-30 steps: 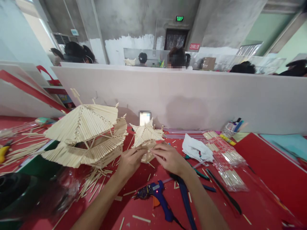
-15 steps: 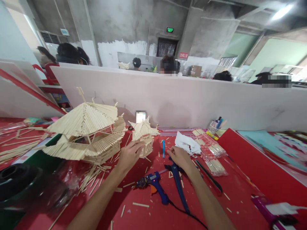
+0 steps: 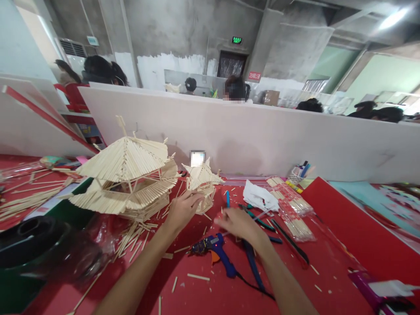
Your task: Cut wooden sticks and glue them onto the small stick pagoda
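Note:
My left hand (image 3: 185,209) is at the front left of a small pavilion (image 3: 202,178) built of thin wooden sticks. Its fingers are bent against the lower tier, partly covering it. My right hand (image 3: 241,224) hovers over the red tabletop to the right, fingers loosely bent and apart, with nothing visible in them. Below it lies a blue-handled cutter (image 3: 253,264), partly hidden by the wrist. A blue hot glue gun (image 3: 216,251) with an orange trigger and a small red light lies between my forearms. Teal-handled pliers (image 3: 262,221) show beyond the right wrist.
A larger stick pavilion (image 3: 127,175) stands on the left, with loose sticks (image 3: 138,236) before it. White tissue (image 3: 259,195), packs of sticks (image 3: 297,218) and a pen basket (image 3: 298,172) are on the right. A white partition (image 3: 262,135) runs behind; people sit beyond it.
My right hand has moved left and nearer to me, away from the cutter's head, and its fingers have spread. The left hand stays at the small pavilion. The view has shifted slightly.

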The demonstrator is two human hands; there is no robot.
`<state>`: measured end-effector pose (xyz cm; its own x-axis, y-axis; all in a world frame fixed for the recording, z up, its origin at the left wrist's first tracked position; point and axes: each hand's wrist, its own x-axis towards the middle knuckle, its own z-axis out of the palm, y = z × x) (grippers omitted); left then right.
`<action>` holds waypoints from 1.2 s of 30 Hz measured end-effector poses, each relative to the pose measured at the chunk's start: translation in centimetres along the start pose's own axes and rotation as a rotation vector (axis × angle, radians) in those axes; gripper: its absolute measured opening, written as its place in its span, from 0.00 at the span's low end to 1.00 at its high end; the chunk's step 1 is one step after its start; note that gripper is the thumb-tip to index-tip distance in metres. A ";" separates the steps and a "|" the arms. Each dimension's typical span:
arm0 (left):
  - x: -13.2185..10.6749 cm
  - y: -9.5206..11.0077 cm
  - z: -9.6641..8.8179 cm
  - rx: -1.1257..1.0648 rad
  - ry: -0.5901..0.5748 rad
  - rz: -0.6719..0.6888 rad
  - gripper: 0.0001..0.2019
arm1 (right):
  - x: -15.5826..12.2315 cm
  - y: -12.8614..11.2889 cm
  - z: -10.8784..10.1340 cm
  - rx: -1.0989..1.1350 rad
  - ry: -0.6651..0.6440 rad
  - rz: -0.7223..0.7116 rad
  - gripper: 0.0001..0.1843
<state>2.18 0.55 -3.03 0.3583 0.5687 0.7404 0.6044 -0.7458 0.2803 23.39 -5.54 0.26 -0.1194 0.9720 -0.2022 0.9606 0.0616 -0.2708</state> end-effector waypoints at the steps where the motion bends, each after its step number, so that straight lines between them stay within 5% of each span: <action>1: 0.0 0.0 0.0 -0.002 -0.003 -0.005 0.10 | -1.6 -0.6 0.4 -0.013 -0.012 -0.007 0.21; 4: -0.1 0.1 0.0 -0.013 -0.010 -0.013 0.10 | -5.2 -1.9 1.9 -0.068 -0.136 0.009 0.25; 8: -0.1 0.2 0.0 -0.047 -0.012 -0.039 0.09 | -6.1 -2.0 3.3 0.012 -0.131 -0.018 0.14; 14: -0.3 0.1 0.2 -0.120 -0.031 -0.107 0.08 | -5.5 0.6 4.2 0.506 -0.102 -0.150 0.10; 20: -0.4 0.0 0.2 -0.156 -0.062 -0.143 0.08 | -6.0 1.0 5.2 1.103 -0.057 -0.301 0.23; 28: -0.4 0.0 0.2 -0.159 -0.062 -0.176 0.08 | -6.4 -1.8 3.8 1.582 -0.273 -0.465 0.29; 32: -0.2 0.0 0.2 -0.184 -0.058 -0.173 0.08 | -6.7 -2.9 2.6 1.750 -0.186 -0.459 0.30; 36: 0.1 0.2 0.1 -0.207 -0.075 -0.185 0.08 | -6.4 -4.6 1.9 1.694 -0.166 -0.470 0.27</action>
<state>2.37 0.43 -2.96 0.3120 0.7200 0.6199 0.5087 -0.6776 0.5310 19.25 -12.49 1.03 -0.4090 0.9050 0.1173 -0.4380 -0.0819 -0.8952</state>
